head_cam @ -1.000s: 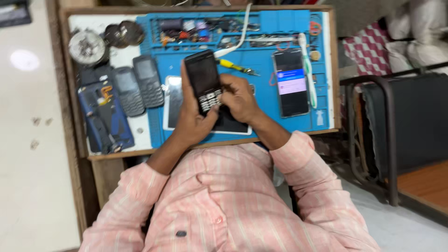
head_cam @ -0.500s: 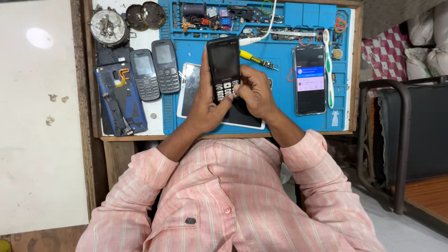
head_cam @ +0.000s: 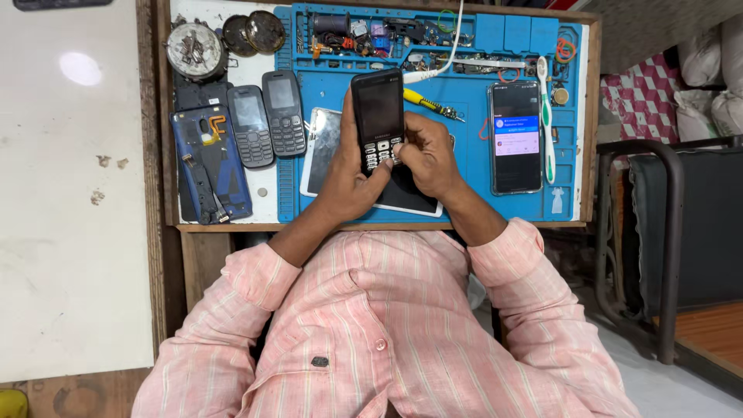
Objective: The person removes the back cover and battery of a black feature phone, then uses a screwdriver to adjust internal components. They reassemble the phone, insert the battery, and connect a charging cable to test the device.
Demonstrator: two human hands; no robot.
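Both hands hold one black phone (head_cam: pixel 378 116) over the blue mat (head_cam: pixel 464 162) on the bench (head_cam: pixel 232 226). I see my left hand (head_cam: pixel 350 184) wrapped around the phone's left side, fingers clamped on it, thumb on the keys. My right hand (head_cam: pixel 426 155) is closed on the phone's right side, with its thumb on the keys too. The phone stands up, with its dark screen facing me. Under my hands lies a flat tablet (head_cam: pixel 325 147). To the left sit two small grey phones (head_cam: pixel 267 116), side by side, and a blue back cover (head_cam: pixel 209 162). To the right lies a smartphone (head_cam: pixel 515 139) with its screen lit, and just beside it a toothbrush (head_cam: pixel 546 124). A yellow screwdriver (head_cam: pixel 426 102) lies near my right hand.
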